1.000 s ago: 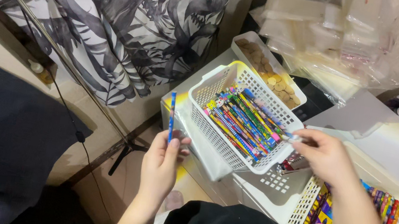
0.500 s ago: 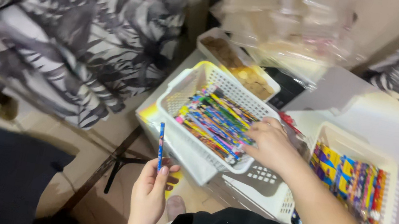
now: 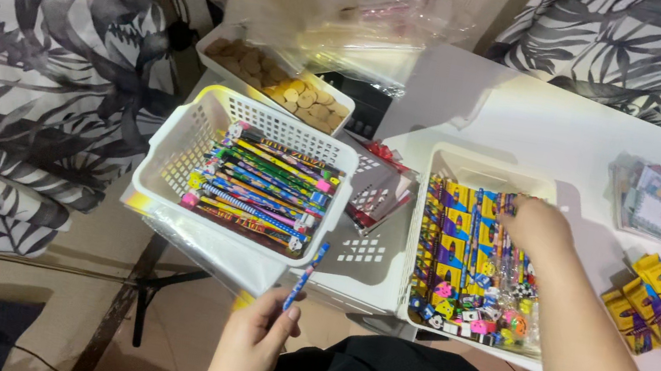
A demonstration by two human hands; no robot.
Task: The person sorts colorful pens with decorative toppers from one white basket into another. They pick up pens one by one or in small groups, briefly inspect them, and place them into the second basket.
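The blue pencil stood nearly upright, pinched between thumb and fingers of the left hand, its tip touching the near rim of the left basket of coloured pencils. At three o'clock, the right hand reached into the second basket; whether its fingers gripped anything could not be told. Sorting well probably called for a steady pinch and lifting one piece cleanly.

Bright indoor light, glare on white table, soft shadows, slight blur
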